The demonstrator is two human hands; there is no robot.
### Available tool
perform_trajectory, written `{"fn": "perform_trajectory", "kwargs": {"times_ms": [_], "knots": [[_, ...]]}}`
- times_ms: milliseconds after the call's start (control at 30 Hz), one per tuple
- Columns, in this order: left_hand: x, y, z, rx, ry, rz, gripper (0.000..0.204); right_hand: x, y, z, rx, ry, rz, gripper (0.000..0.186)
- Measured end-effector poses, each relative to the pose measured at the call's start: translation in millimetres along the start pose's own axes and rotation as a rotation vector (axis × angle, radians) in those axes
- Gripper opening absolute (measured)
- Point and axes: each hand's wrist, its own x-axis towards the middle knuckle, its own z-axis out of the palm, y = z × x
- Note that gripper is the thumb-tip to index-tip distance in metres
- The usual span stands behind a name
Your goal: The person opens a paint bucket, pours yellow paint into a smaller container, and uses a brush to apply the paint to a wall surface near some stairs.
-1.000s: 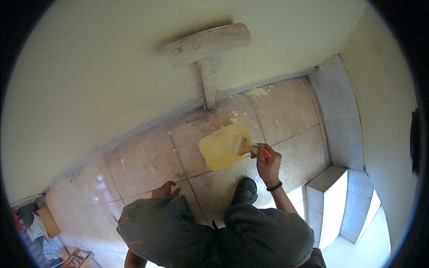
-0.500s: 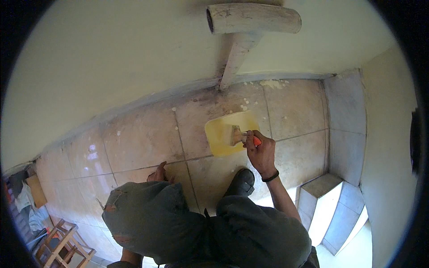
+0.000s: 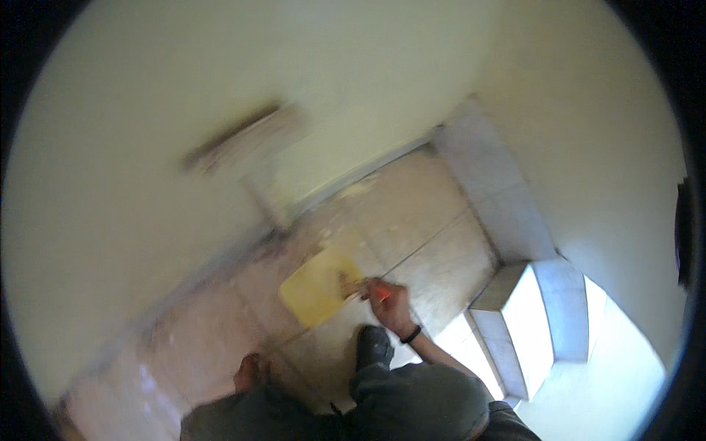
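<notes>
My right hand (image 3: 390, 303) is closed around the red handle of a paintbrush (image 3: 346, 285). The bristles are over the yellow tray (image 3: 309, 294), a shallow piece with rounded corners lying on the floor; whether they touch it is too blurred to tell. A dark band circles my right wrist. My left hand (image 3: 251, 372) is low beside my left knee, partly hidden by it, its fingers smeared by motion.
A pipe with a cross-piece (image 3: 246, 140) stands out from the pale wall (image 3: 382, 66) beyond the tray. Tiled steps (image 3: 507, 323) lie to the right, past a tiled skirting (image 3: 493, 169). My dark shoe (image 3: 373, 345) rests close to the tray on the floor tiles (image 3: 412, 198).
The view has swung toward the right and up, showing more of the steps and right wall. The brush stays in my right hand over the tray, and the picture is more blurred.
</notes>
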Motion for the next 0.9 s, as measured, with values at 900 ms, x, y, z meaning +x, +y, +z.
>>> {"fn": "perform_trajectory", "kwargs": {"times_ms": [900], "knots": [[158, 144, 8, -0.954, -0.340, -0.529, 0.031, -14, -20, -26, 0.041, 0.064, -0.124, 0.024]]}}
